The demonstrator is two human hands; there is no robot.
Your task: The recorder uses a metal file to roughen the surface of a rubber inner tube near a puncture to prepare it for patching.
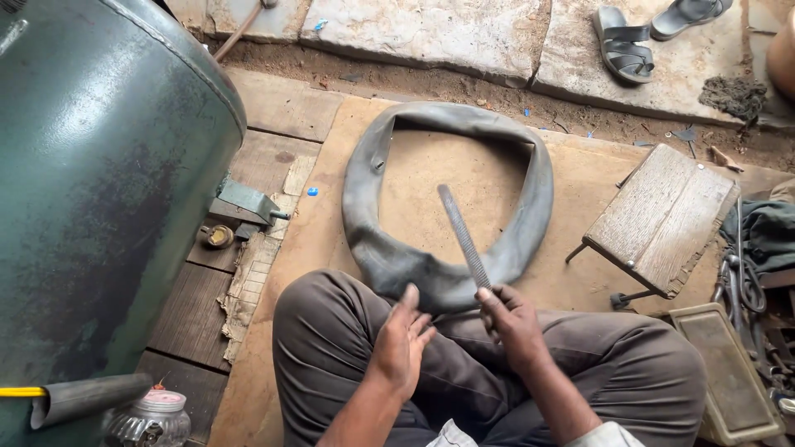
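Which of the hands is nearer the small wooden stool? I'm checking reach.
Right. The right hand, gripping a grey metal file, sits closer to the small wooden stool; the left hand lies farther away, beside the grey rubber inner tube.

Left hand (403, 335) hangs open, fingers loosely extended; right hand (512, 317) looks curled closed, forearms converging over the lap.

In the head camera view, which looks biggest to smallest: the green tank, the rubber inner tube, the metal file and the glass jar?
1. Green tank, though nearest the camera.
2. Rubber inner tube.
3. Metal file, held in the right hand.
4. Glass jar, partly cut off.
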